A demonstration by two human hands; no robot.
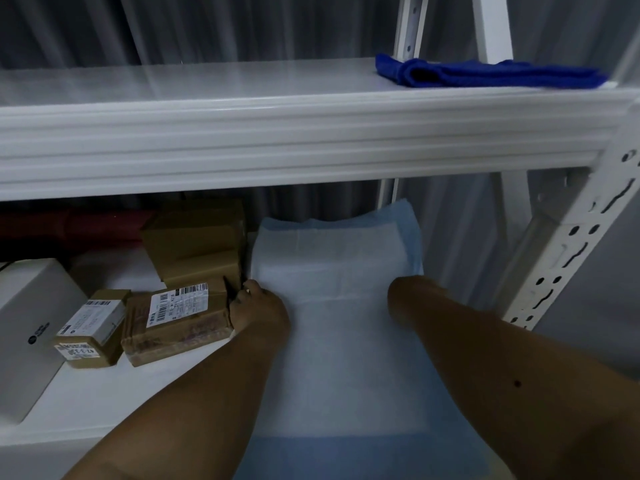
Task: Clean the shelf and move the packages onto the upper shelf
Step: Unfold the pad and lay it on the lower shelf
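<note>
While both forearms reach in over the front edge of the lower shelf (86,403), the left hand (258,311) rests at the left border of a pale blue sheet (346,306), fingers curled down against it, touching the nearest taped package (176,320). The right hand (403,299) sits on the sheet's right side; its fingers are hidden, so I cannot tell whether they pinch or press flat. The sheet runs from the front edge to the back of this shelf. Left of it stand 3 cardboard packages: the taped one, a smaller labelled box (91,327) beside it, and a taller box (197,244) behind. A white box (31,323) sits at the left edge. Above, the upper shelf (207,84) carries only a folded blue cloth (485,72) near its right end. The step looks like handling the sheet; next, each package needs gripping and lifting to that upper shelf.
</note>
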